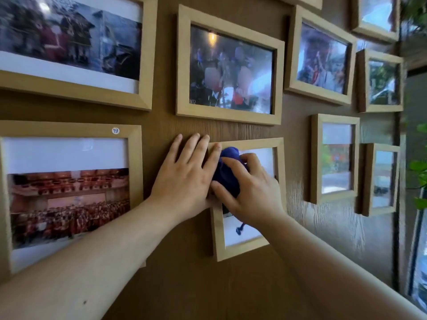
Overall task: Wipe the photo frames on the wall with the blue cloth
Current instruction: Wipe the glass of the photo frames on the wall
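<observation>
Here the right hand [249, 192] grips the bunched blue cloth [227, 174] against the small wooden frame's [280, 158] glass, mid-wipe; the left hand [187, 176] lies flat, steadying its edge. Next, probably the lower glass.

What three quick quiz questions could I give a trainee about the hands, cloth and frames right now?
1. Which hand grips the blue cloth?
2. True or false: the left hand lies flat, fingers spread, at the small frame's left edge.
3. What number is on the sticker on the lower-left frame?

Key:
1. The right hand.
2. True.
3. 19.
</observation>
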The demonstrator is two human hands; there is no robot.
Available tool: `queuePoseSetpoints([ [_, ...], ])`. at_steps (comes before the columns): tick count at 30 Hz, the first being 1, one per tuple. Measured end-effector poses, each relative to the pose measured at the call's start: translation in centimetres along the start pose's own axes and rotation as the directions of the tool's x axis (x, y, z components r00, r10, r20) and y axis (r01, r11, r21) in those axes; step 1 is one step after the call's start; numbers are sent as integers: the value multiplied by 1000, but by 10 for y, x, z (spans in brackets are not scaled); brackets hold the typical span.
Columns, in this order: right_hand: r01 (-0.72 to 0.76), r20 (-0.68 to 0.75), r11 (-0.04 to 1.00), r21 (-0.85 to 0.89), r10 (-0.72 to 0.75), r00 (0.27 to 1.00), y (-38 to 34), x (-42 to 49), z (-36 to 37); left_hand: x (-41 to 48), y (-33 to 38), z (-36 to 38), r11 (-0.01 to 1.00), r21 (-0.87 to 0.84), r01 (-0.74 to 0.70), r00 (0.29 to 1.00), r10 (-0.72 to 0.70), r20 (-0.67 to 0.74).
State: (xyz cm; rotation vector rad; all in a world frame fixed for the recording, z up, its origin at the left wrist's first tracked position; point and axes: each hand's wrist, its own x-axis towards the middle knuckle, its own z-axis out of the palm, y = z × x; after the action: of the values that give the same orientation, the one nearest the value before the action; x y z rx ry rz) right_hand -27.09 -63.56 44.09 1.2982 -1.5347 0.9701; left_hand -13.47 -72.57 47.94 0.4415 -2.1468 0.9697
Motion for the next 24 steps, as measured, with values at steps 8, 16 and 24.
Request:
queuePoseSetpoints([
  [8,-26,-66,971,-237,10,998,60,2,-14,1,-2,8,1000,13,2,1000,-1,-26],
  [16,22,-26,988,-153,-26,999,40,-7,-8,0,-1,8,1000,15,-1,1000,1,-31],
  [24,49,73,954,-297,-29,997,67,-24,-18,0,-1,9,1000,23,7,1000,-7,-30],
])
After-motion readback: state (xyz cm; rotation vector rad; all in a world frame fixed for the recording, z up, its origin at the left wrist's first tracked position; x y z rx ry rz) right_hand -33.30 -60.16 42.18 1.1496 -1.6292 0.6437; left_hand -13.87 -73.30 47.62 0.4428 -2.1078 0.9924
